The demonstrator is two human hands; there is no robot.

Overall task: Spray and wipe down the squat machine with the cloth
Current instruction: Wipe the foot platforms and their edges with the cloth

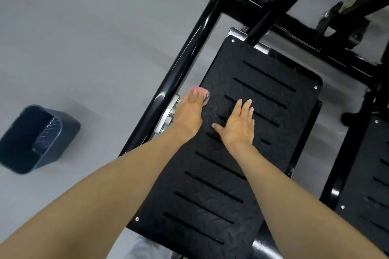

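one camera sits on the person's head. it looks forward and steeply down, close over the foot plate of the squat machine. the view is tilted, so the plate runs slanted. the left arm and right arm reach in from the bottom. grey floor lies to the left.

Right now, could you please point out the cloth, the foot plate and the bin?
cloth [201,90]: head view, pink fold at its top edge.
foot plate [273,89]: head view, bare tread between two slots.
bin [69,132]: head view, outer side wall.
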